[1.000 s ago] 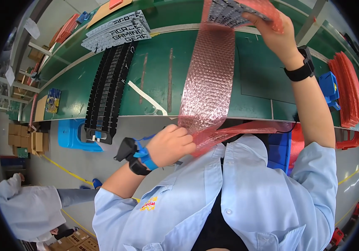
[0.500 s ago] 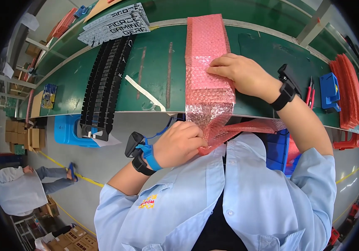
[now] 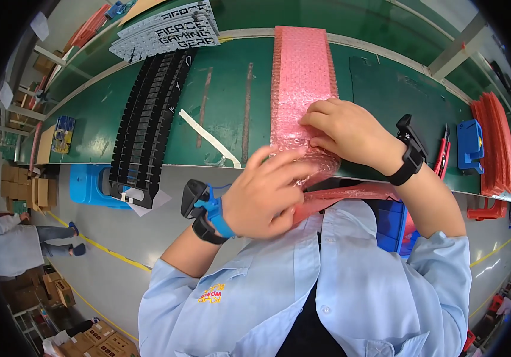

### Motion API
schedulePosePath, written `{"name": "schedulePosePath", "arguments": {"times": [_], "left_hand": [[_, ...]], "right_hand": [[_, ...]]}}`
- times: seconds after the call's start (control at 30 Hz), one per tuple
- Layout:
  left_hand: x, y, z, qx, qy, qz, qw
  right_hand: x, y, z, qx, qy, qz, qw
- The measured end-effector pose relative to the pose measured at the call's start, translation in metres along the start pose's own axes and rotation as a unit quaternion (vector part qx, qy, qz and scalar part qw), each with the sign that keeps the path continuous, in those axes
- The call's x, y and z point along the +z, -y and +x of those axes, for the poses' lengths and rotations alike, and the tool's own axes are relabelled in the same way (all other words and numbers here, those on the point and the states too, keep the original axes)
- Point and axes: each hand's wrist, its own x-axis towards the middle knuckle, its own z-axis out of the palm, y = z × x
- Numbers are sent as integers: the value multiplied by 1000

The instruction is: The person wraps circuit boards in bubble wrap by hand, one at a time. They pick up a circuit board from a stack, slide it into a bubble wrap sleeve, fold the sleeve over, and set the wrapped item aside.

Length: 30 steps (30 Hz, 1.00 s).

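A long pink bubble-wrap sleeve (image 3: 302,65) lies lengthwise on the green workbench, its near end crumpled and bent at the front edge. My right hand (image 3: 350,134) rests on its right side, with curled fingers and thumb gripping the wrap. Across the crumpled near end reaches my left hand (image 3: 264,193), its fingers spread and apart over the plastic. More pink wrap hangs below the bench edge against my shirt. The wrap and my fingers partly hide the folded end. What lies inside the sleeve cannot be made out.
Left of the sleeve are a white strip (image 3: 211,138), a stack of long black slotted parts (image 3: 151,113) overhanging the edge, and grey printed plates (image 3: 166,34). To the right lie a red cutter (image 3: 443,156), a blue dispenser (image 3: 469,146) and stacked pink sleeves (image 3: 496,143).
My left hand has risen from below the bench edge onto the sleeve's near end, its fingers opening out. The near end is now bent upward. My right hand has slid slightly nearer.
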Motion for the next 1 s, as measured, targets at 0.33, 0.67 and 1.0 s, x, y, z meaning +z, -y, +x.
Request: {"name": "schedulePosePath", "arguments": {"times": [0.33, 0.67, 1.0], "left_hand": [[30, 37, 0, -35, -86, 59, 994], [34, 34, 9, -76, -112, 66, 989], [37, 36, 7, -94, -119, 53, 987]], "right_hand": [[-3, -4, 4, 14, -43, -29, 999], [-28, -4, 38, 61, 12, -17, 998], [-14, -18, 225, -2, -295, 30, 955]]}}
